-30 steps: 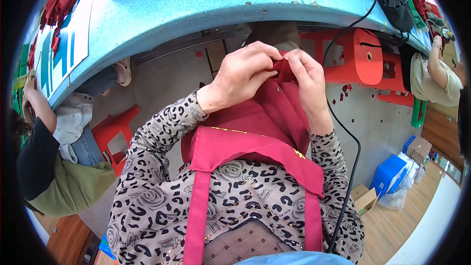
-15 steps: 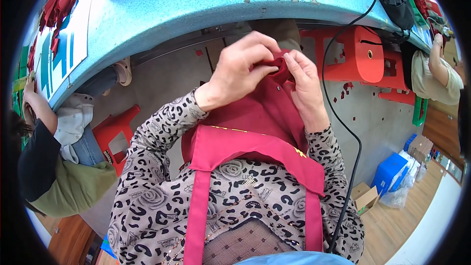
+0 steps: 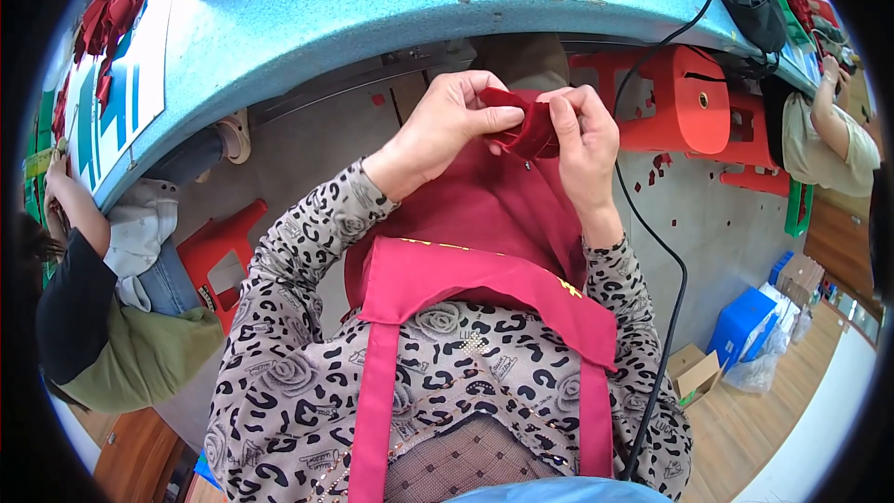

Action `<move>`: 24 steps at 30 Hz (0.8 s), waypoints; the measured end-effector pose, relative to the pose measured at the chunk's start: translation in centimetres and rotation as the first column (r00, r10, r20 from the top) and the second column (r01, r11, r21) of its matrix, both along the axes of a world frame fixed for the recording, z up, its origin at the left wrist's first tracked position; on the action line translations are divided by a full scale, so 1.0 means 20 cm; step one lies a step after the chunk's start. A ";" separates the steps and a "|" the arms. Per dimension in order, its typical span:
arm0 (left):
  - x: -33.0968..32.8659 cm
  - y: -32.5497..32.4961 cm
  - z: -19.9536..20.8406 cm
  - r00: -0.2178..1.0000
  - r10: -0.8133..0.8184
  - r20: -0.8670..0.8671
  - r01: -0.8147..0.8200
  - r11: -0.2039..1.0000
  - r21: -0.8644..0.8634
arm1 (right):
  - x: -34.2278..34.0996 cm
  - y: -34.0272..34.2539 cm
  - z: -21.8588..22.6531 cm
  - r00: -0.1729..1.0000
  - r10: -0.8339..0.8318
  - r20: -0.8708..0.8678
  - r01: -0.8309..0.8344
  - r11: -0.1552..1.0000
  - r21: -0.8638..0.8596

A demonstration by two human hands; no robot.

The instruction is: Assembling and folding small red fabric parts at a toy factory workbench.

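Observation:
Between my two hands, above my lap, is a small folded piece of dark red velvety fabric [image 3: 529, 130]. My left hand [image 3: 453, 123] pinches its left end between thumb and fingers. At its right end my right hand [image 3: 583, 135] grips it, the thumb lying on the near side. Parts of the fabric are hidden behind the fingers. Below it spreads the crimson apron [image 3: 475, 210] that I wear, its bib folded forward with yellow marks along the edge.
The curved blue table [image 3: 391, 14] lies ahead, with a black pouch [image 3: 752, 14] and a black cable [image 3: 666, 251] running down at my right. Red stools [image 3: 675, 102] stand beyond. Co-workers sit at left [image 3: 140, 335] and right [image 3: 829, 144]. A blue bin [image 3: 742, 324] stands on the floor.
The fabric has been turned and opened up between my fingers, so more of it shows. My left hand has shifted slightly left and down; my right fingers have curled more.

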State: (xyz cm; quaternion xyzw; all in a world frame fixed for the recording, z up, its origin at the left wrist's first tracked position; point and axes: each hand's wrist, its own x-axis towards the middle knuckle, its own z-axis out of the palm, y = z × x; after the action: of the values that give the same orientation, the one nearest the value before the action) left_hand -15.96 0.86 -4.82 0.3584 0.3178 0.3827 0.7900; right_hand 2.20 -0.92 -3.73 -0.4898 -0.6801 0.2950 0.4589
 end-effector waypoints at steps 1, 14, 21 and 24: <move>0.01 0.00 0.02 1.000 -0.005 0.001 0.005 1.000 0.000 | 0.04 0.01 -0.05 0.966 0.065 -0.251 -0.121 0.969 -0.216; 0.09 -0.04 0.00 0.969 0.249 0.006 -0.248 0.963 0.110 | 0.03 0.03 -0.01 0.921 -0.022 -0.389 -0.122 0.933 -0.340; 0.14 -0.06 0.01 0.935 0.346 0.080 -0.354 0.926 0.133 | 0.07 0.01 0.08 0.819 0.105 -0.564 -0.317 0.902 -0.293; 0.16 -0.07 0.02 0.933 0.339 0.119 -0.350 0.932 0.091 | 0.07 0.00 0.09 0.843 0.105 -0.528 -0.273 0.929 -0.250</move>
State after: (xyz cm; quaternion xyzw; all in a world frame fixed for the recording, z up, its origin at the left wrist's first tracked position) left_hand -12.78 -0.45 -4.42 0.3204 0.3134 0.5503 0.7044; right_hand 3.55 -0.99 -1.91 -0.3917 -0.5251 0.5621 0.5049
